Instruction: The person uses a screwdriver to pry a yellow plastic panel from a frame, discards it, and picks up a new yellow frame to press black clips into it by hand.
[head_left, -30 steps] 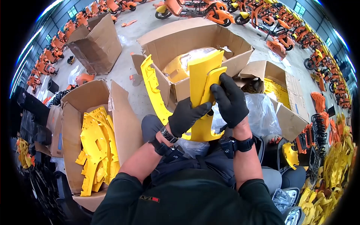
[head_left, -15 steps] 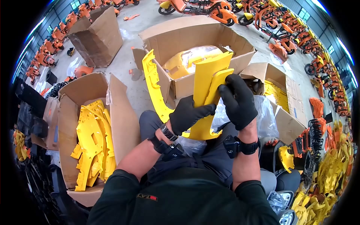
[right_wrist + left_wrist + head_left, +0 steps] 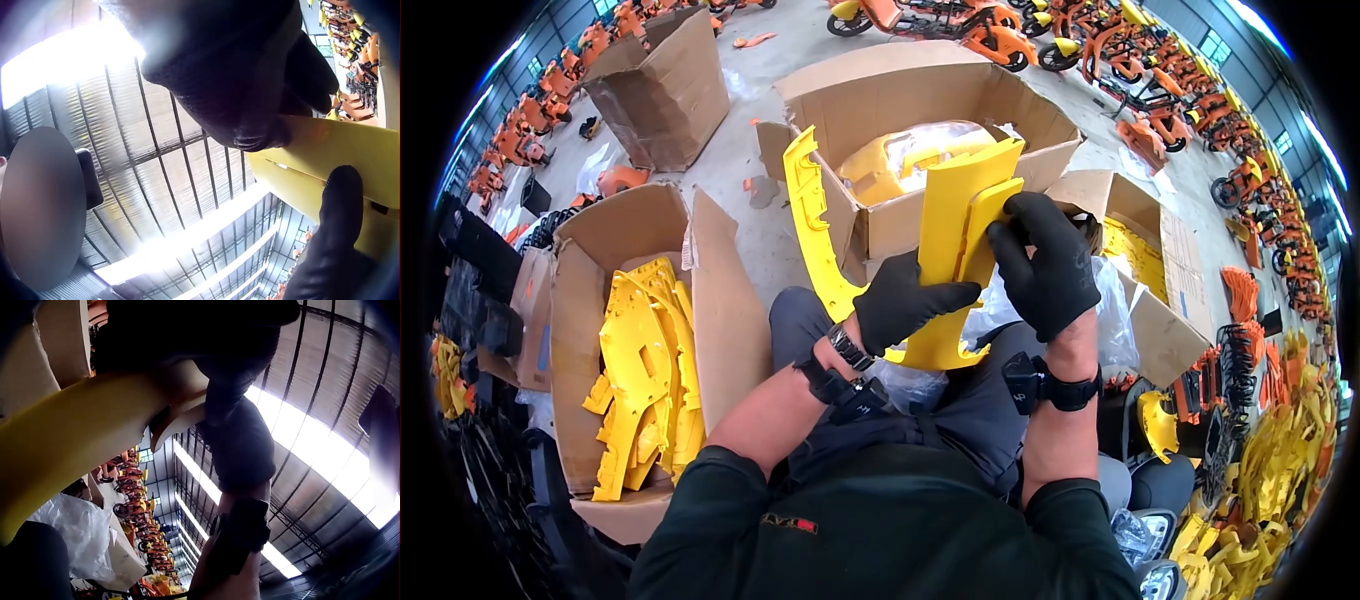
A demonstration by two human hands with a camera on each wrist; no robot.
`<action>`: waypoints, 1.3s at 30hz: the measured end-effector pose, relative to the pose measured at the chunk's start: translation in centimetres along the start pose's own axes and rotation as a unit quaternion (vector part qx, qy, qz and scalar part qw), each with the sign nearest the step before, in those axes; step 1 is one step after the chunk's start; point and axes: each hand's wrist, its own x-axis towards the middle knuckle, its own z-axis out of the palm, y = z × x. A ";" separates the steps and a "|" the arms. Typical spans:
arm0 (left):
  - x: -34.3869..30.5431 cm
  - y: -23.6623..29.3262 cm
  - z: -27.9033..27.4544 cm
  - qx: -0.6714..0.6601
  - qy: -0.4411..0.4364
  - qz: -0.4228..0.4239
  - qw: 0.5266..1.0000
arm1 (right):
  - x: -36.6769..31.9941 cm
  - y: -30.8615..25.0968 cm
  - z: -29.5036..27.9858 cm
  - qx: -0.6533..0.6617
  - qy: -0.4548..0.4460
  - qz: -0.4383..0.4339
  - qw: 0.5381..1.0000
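Note:
A large curved yellow plastic panel (image 3: 950, 210) stands upright in front of the lap, its long notched arm reaching up at the left. The gloved left hand (image 3: 908, 305) grips the panel's middle, thumb across its front. A smaller flat yellow cover piece (image 3: 992, 212) lies along the panel's right side, with a dark narrow gap between them. The gloved right hand (image 3: 1050, 268) pinches this cover piece by its outer edge. In the right wrist view, the left thumb (image 3: 342, 200) presses beside the seam. The left wrist view shows the panel (image 3: 81, 419) in shadow beneath the dark glove.
An open carton (image 3: 575, 330) at the left holds several yellow panels (image 3: 640, 360). Ahead stands a larger carton (image 3: 870, 95) with wrapped yellow parts. Another carton (image 3: 1170, 330) and clear plastic sheeting (image 3: 1115, 320) are at the right. Yellow parts (image 3: 1270, 470) pile up at far right.
The panel and both hands have shifted a little to the right in the head view. The right hand has moved outward, and the gap beside the cover piece now shows more.

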 end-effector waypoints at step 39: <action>3.6 -1.7 -3.8 -0.076 0.046 0.010 0.996 | -3.7 4.6 6.9 0.357 -0.174 0.198 0.896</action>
